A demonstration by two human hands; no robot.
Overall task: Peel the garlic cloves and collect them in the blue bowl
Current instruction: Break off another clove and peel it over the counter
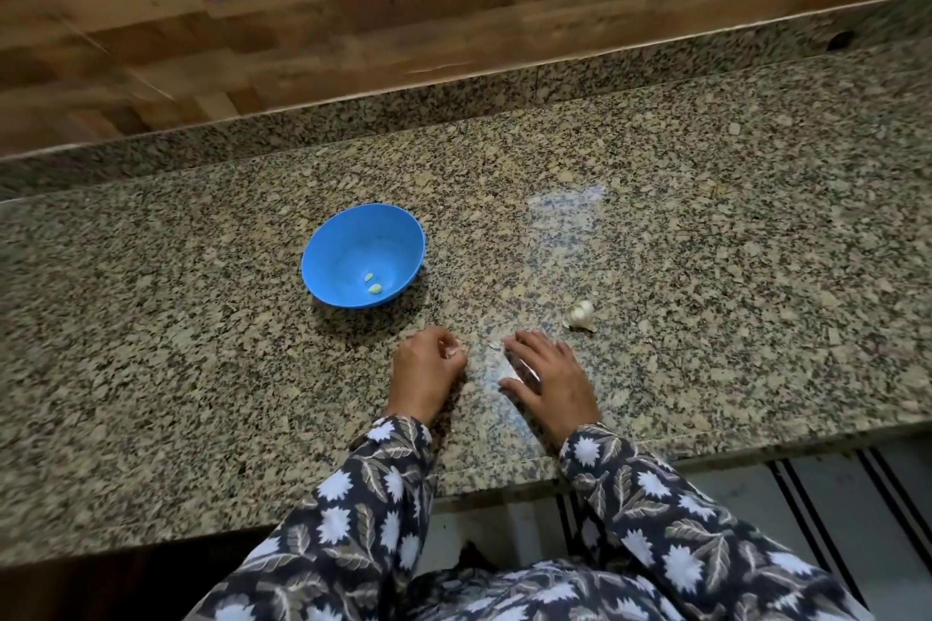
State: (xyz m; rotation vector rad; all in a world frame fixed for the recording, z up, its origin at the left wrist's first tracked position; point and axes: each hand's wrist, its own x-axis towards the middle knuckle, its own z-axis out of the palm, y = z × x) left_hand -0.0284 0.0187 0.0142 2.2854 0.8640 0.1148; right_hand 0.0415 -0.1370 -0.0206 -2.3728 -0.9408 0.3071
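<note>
From the head camera, a speckled granite worktop (201, 368) runs across the view, with a wood-patterned wall behind it.

The blue bowl (343, 242) stands upright on the worktop, left of centre and beyond the hands. Two peeled cloves (373, 283) lie close together on its bottom, toward the near side.

The left hand (426, 371) rests on the worktop just in front of the bowl, apart from it. Its fingers (444, 343) are curled in, and they pinch a small pale piece (454, 353) at the tips; whether that is a clove or only skin I cannot tell.

The right hand (552, 381) lies beside the left with a gap of bare stone between them. Its fingers (524, 348) are stretched out straight and spread, flat against the worktop, gripping nothing. A white scrap of skin (494, 344) lies on the stone just beside the tip of the leftmost finger.

The garlic bulb (580, 313), still in its skin, sits on the worktop near the right hand, beyond and to the right of those fingers and not touching them. It is well apart from the bowl.

Both arms wear dark sleeves (655, 519) printed with white flowers and leaves.
</note>
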